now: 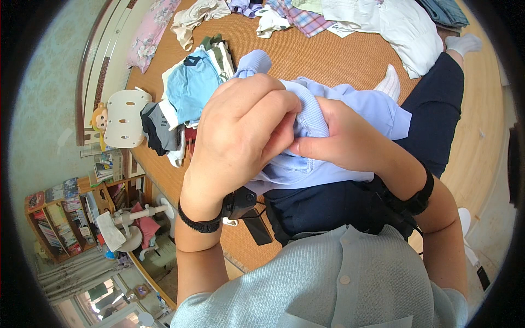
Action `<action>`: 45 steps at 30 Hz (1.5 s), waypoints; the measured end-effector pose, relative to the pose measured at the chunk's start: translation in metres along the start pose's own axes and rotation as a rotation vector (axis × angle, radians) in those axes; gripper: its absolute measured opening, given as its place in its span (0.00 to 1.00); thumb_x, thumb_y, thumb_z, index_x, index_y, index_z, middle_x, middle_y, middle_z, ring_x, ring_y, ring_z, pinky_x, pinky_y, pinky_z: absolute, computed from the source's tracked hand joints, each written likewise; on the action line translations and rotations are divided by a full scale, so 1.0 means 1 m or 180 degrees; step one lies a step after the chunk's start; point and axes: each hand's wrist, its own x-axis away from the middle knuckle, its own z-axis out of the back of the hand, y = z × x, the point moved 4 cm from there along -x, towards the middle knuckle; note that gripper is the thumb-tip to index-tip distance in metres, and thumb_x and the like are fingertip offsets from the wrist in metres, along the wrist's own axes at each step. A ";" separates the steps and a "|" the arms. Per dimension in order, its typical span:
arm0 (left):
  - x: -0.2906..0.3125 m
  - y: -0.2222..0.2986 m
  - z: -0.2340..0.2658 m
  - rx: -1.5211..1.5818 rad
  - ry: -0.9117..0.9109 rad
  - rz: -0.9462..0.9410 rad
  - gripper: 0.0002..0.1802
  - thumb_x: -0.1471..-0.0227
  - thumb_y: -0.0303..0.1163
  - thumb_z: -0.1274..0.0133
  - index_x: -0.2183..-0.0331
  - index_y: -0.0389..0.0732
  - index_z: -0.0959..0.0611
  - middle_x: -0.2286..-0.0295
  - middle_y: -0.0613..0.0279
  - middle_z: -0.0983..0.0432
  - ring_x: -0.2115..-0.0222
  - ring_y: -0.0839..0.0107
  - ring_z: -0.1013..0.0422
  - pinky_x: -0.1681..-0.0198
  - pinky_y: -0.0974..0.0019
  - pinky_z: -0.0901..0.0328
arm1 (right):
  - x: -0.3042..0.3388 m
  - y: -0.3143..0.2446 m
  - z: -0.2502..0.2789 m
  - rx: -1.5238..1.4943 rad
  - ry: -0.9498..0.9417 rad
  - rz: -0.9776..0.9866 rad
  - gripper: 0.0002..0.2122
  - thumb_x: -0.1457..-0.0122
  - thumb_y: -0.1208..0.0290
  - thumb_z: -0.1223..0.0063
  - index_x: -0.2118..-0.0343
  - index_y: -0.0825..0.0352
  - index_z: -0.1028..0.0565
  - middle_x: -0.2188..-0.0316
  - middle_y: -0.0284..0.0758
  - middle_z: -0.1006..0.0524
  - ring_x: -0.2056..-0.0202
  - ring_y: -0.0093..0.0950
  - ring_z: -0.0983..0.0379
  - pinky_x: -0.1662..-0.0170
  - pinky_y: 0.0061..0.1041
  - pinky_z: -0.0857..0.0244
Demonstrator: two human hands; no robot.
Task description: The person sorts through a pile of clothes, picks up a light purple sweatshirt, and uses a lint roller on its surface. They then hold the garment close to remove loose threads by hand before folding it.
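Frame centre: pale blue garment [350,109], bunched.
Left hand [243,128]: closed on its ribbed cuff.
Right hand [350,139]: pinching same cuff.

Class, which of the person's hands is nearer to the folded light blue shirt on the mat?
Left. The left hand is beside the folded shirt; the right hand is farther away.

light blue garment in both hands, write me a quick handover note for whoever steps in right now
Left hand: closed on the light blue knit garment, gripping its ribbed edge.
Right hand: pinching the same ribbed edge, thumb towards the left hand.
The garment hangs over the lap, unfolded and bunched.
Done: a stack of folded clothes lies on the woven mat to the left.
Left: this garment, plus the loose unfolded clothes across the far end of the mat.
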 end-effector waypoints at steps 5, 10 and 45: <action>0.002 -0.005 0.004 0.0038 0.0128 0.0153 0.10 0.67 0.21 0.44 0.75 0.39 0.24 0.76 0.61 0.31 0.78 0.63 0.33 0.75 0.65 0.39 | 0.000 0.000 -0.002 -0.0338 0.0073 0.0197 0.12 0.52 0.73 0.46 0.65 0.69 0.31 0.79 0.29 0.29 0.79 0.17 0.33 0.77 0.18 0.39; 0.006 -0.012 0.015 0.0141 0.0442 0.0410 0.07 0.63 0.17 0.48 0.74 0.35 0.23 0.75 0.61 0.30 0.79 0.74 0.32 0.77 0.75 0.37 | 0.003 -0.002 0.001 -0.0253 -0.0147 -0.0282 0.11 0.50 0.73 0.48 0.64 0.69 0.31 0.76 0.29 0.28 0.76 0.16 0.33 0.74 0.17 0.38; 0.049 -0.003 -0.029 0.1360 0.0249 0.1141 0.06 0.61 0.18 0.48 0.75 0.35 0.24 0.73 0.58 0.26 0.71 0.64 0.29 0.68 0.68 0.34 | 0.000 0.018 0.015 -0.1879 0.0083 -0.0584 0.17 0.51 0.71 0.48 0.58 0.72 0.32 0.66 0.33 0.27 0.67 0.19 0.30 0.61 0.18 0.35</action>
